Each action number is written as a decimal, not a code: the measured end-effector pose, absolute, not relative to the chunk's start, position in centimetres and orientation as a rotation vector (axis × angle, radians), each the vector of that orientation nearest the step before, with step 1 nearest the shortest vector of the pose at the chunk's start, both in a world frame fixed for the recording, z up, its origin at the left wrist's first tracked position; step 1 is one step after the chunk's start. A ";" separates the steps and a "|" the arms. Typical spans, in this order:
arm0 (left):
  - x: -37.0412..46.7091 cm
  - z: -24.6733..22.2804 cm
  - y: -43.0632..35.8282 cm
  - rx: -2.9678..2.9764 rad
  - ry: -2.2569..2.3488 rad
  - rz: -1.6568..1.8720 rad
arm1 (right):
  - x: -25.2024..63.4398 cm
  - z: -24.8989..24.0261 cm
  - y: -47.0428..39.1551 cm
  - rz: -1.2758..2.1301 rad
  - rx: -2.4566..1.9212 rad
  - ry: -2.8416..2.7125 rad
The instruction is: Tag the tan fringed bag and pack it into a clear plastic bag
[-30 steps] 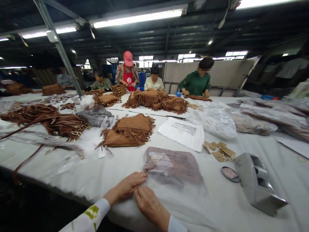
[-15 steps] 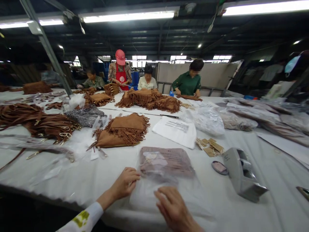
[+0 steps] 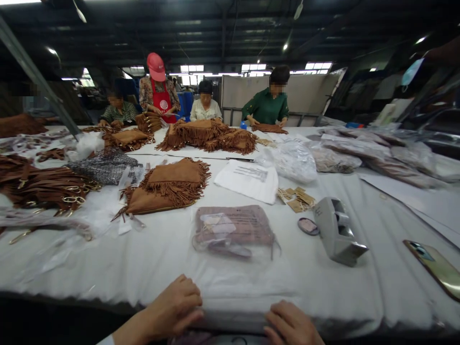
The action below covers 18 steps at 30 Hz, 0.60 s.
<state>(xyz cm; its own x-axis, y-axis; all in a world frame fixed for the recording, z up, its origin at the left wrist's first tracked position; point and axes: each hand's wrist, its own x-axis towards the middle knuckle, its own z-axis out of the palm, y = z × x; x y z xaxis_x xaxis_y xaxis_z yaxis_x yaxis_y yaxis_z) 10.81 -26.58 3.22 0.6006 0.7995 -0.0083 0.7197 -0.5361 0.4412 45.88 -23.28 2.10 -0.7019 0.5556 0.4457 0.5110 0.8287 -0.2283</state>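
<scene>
A clear plastic bag [image 3: 247, 280] lies flat in front of me, its loose end toward the table's near edge. Inside it is a flat brown fringed pouch [image 3: 251, 225], with a pale tag or card seen through the film. My left hand [image 3: 176, 306] is closed at the near left corner of the plastic, thumb against curled fingers. At the near right corner, my right hand [image 3: 293, 326] is also closed, fingers bent over the table edge. The film between the fingers is hard to see.
A tape dispenser [image 3: 338, 235], a small round dish [image 3: 308, 226], paper tags [image 3: 298, 199] and a phone [image 3: 434, 266] lie to the right. Fringed brown pouches [image 3: 172, 179] and straps [image 3: 43, 184] lie left. A white cloth bag [image 3: 247, 182] lies beyond. Several co-workers stand or sit opposite.
Both hands have drawn back to the table's near edge and moved farther apart. The view has tilted down and turned right, bringing the phone fully into sight.
</scene>
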 end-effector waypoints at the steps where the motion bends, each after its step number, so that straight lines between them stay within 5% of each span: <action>1: 10.9 3.5 -26.4 2.410 1.264 0.306 | 45.8 2.7 -22.4 0.086 -0.832 -2.452; 6: 10.5 3.1 -25.7 2.438 1.427 0.308 | 45.4 2.2 -20.3 -0.153 -1.100 -2.421; 12: 5.2 0.0 -29.2 2.427 1.406 0.325 | 51.7 0.0 -23.2 0.073 -0.918 -2.552; 18: 3.2 -1.7 -25.8 2.629 1.489 0.309 | 55.9 -0.8 -15.7 -0.349 -1.143 -2.494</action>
<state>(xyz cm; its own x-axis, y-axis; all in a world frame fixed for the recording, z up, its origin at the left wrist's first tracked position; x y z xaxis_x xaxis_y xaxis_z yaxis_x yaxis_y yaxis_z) 3.15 -25.82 -1.74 0.5001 0.8569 0.1250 0.8357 -0.5154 0.1896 55.86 -15.67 -0.80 -0.6003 0.6732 0.4318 0.7658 0.6395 0.0676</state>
